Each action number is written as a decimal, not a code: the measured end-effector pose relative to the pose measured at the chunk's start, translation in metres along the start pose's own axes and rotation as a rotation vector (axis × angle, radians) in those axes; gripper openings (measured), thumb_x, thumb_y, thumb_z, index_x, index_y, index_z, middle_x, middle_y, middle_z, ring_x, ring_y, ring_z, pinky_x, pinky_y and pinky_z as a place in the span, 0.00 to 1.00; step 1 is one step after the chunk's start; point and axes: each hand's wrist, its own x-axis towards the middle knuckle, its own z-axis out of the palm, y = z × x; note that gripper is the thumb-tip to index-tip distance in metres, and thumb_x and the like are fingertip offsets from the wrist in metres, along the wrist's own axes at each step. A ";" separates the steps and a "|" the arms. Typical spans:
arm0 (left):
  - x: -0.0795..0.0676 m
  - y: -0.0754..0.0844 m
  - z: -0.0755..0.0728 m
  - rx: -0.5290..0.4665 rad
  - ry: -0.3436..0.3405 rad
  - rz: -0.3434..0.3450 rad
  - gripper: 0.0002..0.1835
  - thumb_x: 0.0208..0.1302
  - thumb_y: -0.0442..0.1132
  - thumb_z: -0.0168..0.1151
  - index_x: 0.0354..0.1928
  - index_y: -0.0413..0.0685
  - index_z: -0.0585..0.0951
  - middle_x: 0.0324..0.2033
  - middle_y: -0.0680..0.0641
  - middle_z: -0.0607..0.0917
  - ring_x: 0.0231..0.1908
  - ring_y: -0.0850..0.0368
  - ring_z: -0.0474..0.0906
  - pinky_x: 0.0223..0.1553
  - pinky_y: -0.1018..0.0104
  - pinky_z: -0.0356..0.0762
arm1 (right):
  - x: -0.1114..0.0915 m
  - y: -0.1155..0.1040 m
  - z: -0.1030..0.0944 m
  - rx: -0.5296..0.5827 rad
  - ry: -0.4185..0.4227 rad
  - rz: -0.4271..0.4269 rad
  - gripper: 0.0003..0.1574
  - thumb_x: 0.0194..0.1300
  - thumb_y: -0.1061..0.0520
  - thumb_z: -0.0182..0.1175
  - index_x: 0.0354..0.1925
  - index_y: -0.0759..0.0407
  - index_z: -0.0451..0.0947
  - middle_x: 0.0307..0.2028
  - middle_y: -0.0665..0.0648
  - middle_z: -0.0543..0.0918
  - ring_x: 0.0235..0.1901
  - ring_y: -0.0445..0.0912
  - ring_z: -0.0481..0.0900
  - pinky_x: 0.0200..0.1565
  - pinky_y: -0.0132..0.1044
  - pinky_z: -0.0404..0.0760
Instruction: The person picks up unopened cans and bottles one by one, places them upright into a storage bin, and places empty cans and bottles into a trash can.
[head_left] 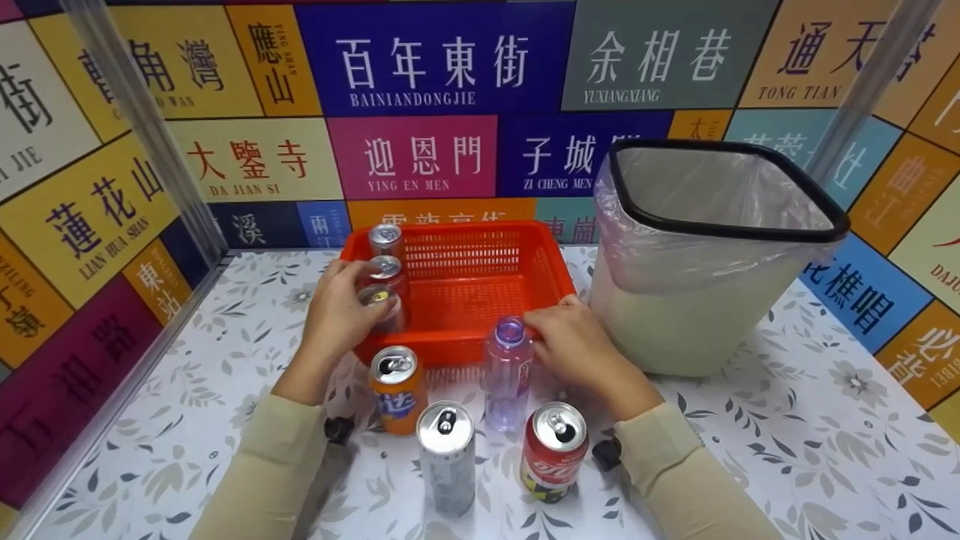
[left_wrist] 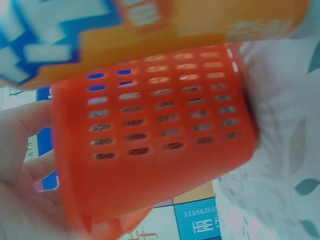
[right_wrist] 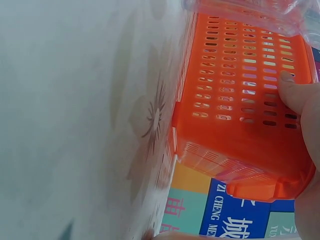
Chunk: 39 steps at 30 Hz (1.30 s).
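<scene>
A red plastic basket with slotted walls stands on the table, with three drink cans in a row along its left side. My left hand reaches over the basket's left front corner and grips the nearest can; in the left wrist view that can is hidden behind the basket wall. Behind it are a red can and a farther can. At the right front corner, my right hand holds the basket, its thumb against the slotted front wall.
In front of the basket stand an orange can, a silver can, a red can and a clear purple-tinted uncapped bottle. A lined bin stands right of the basket. Printed panels rise behind the table.
</scene>
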 end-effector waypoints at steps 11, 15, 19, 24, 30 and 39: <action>-0.009 0.017 -0.013 -0.175 0.078 0.237 0.15 0.68 0.35 0.74 0.54 0.38 0.86 0.51 0.40 0.80 0.56 0.42 0.78 0.62 0.48 0.77 | 0.001 0.002 0.003 0.005 0.037 -0.024 0.09 0.63 0.63 0.67 0.30 0.52 0.78 0.26 0.51 0.87 0.28 0.50 0.84 0.43 0.46 0.73; -0.016 0.029 -0.016 -0.299 0.028 0.248 0.12 0.70 0.35 0.72 0.52 0.39 0.86 0.50 0.41 0.83 0.55 0.46 0.80 0.62 0.48 0.80 | 0.000 0.001 0.003 0.002 0.032 -0.013 0.10 0.63 0.63 0.68 0.30 0.51 0.78 0.27 0.50 0.87 0.27 0.50 0.82 0.42 0.45 0.72; -0.024 0.037 -0.017 -0.364 -0.038 0.217 0.11 0.72 0.37 0.70 0.52 0.41 0.86 0.49 0.43 0.86 0.54 0.48 0.81 0.62 0.51 0.81 | 0.000 0.000 0.001 0.010 0.018 0.008 0.08 0.63 0.64 0.67 0.32 0.52 0.81 0.30 0.51 0.89 0.28 0.50 0.81 0.43 0.44 0.72; -0.031 0.033 -0.016 -0.390 -0.081 0.188 0.09 0.72 0.36 0.70 0.50 0.41 0.86 0.46 0.43 0.88 0.51 0.50 0.83 0.57 0.57 0.83 | 0.001 0.000 0.000 0.018 -0.005 0.030 0.06 0.64 0.63 0.67 0.36 0.52 0.85 0.35 0.51 0.92 0.30 0.50 0.82 0.44 0.44 0.72; -0.046 0.017 -0.019 -0.409 -0.120 0.191 0.09 0.72 0.35 0.70 0.50 0.40 0.86 0.46 0.43 0.89 0.48 0.50 0.85 0.53 0.68 0.83 | 0.001 -0.001 0.000 0.014 -0.011 0.038 0.05 0.65 0.62 0.67 0.37 0.51 0.86 0.36 0.51 0.92 0.31 0.49 0.84 0.45 0.44 0.73; -0.067 0.001 -0.015 -0.410 -0.162 0.188 0.14 0.69 0.36 0.74 0.54 0.43 0.86 0.49 0.46 0.90 0.54 0.50 0.87 0.62 0.54 0.82 | 0.001 0.001 0.002 -0.012 0.036 -0.021 0.07 0.62 0.65 0.67 0.32 0.53 0.81 0.29 0.51 0.89 0.28 0.50 0.84 0.43 0.46 0.74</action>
